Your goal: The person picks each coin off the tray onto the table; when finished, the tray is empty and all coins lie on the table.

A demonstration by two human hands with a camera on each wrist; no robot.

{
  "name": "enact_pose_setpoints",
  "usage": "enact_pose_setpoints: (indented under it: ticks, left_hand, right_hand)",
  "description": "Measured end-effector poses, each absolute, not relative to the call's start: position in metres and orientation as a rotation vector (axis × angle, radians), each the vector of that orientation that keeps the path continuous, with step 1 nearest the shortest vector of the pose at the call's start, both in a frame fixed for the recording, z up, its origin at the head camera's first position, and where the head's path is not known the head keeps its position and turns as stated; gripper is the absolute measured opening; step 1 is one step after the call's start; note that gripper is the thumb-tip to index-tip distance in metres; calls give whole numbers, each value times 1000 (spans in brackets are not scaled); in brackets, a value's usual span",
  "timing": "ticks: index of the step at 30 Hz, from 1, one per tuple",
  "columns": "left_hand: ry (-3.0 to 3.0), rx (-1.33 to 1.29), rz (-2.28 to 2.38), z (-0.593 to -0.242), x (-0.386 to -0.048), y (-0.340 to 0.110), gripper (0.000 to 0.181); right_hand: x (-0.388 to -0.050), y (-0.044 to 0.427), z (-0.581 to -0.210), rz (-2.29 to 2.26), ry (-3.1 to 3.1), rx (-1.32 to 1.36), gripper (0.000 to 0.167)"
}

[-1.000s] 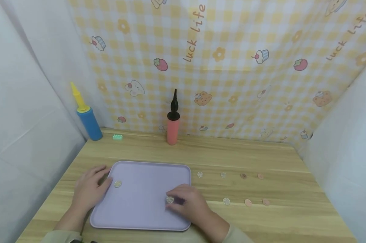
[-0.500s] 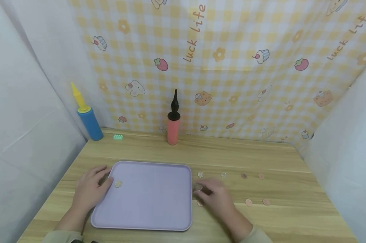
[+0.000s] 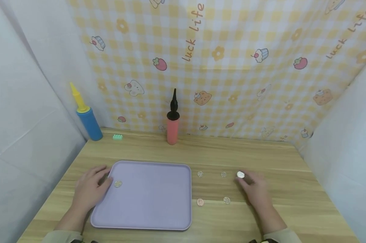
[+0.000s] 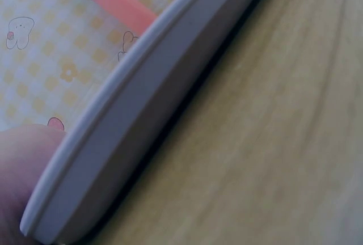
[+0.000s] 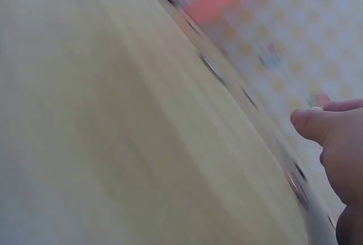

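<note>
My right hand [image 3: 256, 190] pinches a silver coin [image 3: 240, 174] between thumb and fingertips above the right part of the table. To its left lie several coins: a silver coin [image 3: 200, 173], a smaller silver coin [image 3: 223, 174], a copper coin [image 3: 200, 202] and another silver coin [image 3: 226, 200]. Any coins behind the right hand are hidden in the head view; the right wrist view shows a copper-coloured coin [image 5: 296, 188] near that hand. My left hand [image 3: 90, 187] rests against the left rim of a lilac tray [image 3: 146, 202], which holds a gold-coloured coin [image 3: 118, 184].
A red air pump [image 3: 172, 130] with a black nozzle stands at the table's back. At the back left are a blue pump [image 3: 91, 125] with a yellow nozzle and a mint toy brick [image 3: 117, 137]. A patterned cloth [image 3: 237, 77] hangs behind the wooden table [image 3: 219, 226].
My right hand has moved right with the silver coin, from over the tray, across its right edge, to the coins' far side. My left hand and the tray have not moved.
</note>
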State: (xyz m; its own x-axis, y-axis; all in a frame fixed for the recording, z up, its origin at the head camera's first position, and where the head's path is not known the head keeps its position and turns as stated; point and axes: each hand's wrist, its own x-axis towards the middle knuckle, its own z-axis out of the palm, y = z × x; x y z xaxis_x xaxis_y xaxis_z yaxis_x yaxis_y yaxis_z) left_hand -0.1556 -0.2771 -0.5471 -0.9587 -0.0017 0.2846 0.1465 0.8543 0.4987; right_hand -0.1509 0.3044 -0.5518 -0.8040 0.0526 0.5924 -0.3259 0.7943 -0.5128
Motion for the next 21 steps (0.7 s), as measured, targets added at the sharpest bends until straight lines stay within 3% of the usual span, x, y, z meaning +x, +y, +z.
enact_pose_setpoints:
  ticks: [6,11,21]
  left_hand:
    - [-2758,-105,-772,-547,-156,-279,44]
    - [-2756,-101,-772,-548,-156,-280,45]
    - [-2740,-114,-777,-550,-157,-279,43]
  right_hand:
    - [-153,351,-551,702,-2439,-37,34]
    - [-151,379,-547,710,-2551,-245,44]
    - [-146,417,-547,742,-2629,-401,42]
